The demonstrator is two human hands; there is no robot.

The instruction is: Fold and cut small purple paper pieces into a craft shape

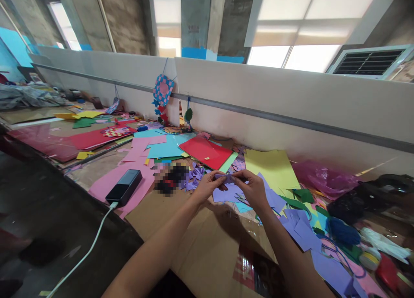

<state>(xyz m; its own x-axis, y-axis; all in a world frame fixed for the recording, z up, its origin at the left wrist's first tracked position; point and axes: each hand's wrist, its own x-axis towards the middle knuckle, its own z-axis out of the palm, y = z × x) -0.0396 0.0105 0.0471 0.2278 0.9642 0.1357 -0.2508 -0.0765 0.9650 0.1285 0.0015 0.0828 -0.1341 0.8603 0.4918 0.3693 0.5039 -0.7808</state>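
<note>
Between my two hands is a small piece of purple paper (224, 177), held above the table. My left hand (208, 186) pinches its left end, and the fingers of my right hand (251, 186) close on its right end. A pair of scissors (242, 199) lies beneath my right hand on flat purple sheets (223, 195), partly hidden by it. Just left of my left hand sits a heap of small purple paper pieces (195, 177). More purple sheets (300, 229) are spread to the right of my right forearm.
A power bank (124, 188) with a white cable rests on pink paper (97, 186) at the left edge. Red sheets (207, 152) and yellow sheets (273, 168) lie behind my hands. Plastic bags (326, 179) and blue yarn (343, 231) crowd the right. A white partition (258, 95) stands behind.
</note>
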